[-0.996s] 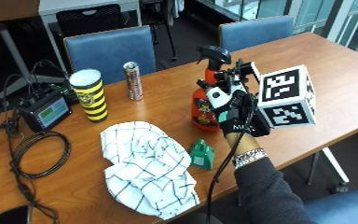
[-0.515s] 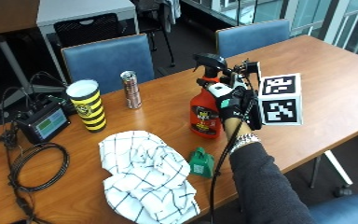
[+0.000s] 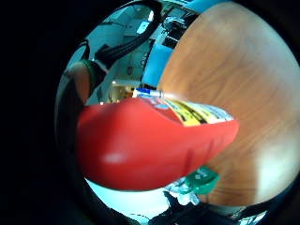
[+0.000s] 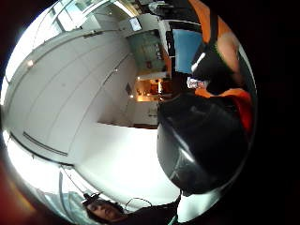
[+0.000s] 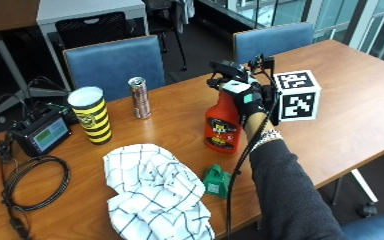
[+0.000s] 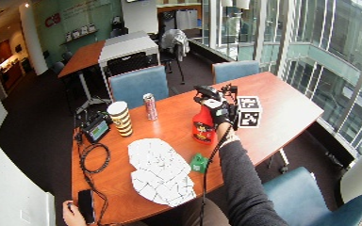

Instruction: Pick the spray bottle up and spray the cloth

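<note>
Nearest the table's front edge lies the checked cloth (image 5: 155, 192), a small green object (image 5: 215, 181) just beside it. Farther in, toward the middle, the gloved right hand (image 5: 248, 102) has its fingers curled round the neck of the red spray bottle (image 5: 222, 122), which stands upright at the tabletop. Risk: the nozzle faces away from the cloth, so a squeeze now would likely wet the table (image 5: 352, 100).

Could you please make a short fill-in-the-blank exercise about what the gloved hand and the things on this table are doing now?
1. The gloved right hand grips the ____ spray bottle.
2. The checked cloth lies ____ on the table.
3. The small green object sits beside the ____.
4. The drink can stands near the striped ____.

Missing words: red; crumpled; cloth; cup
</note>
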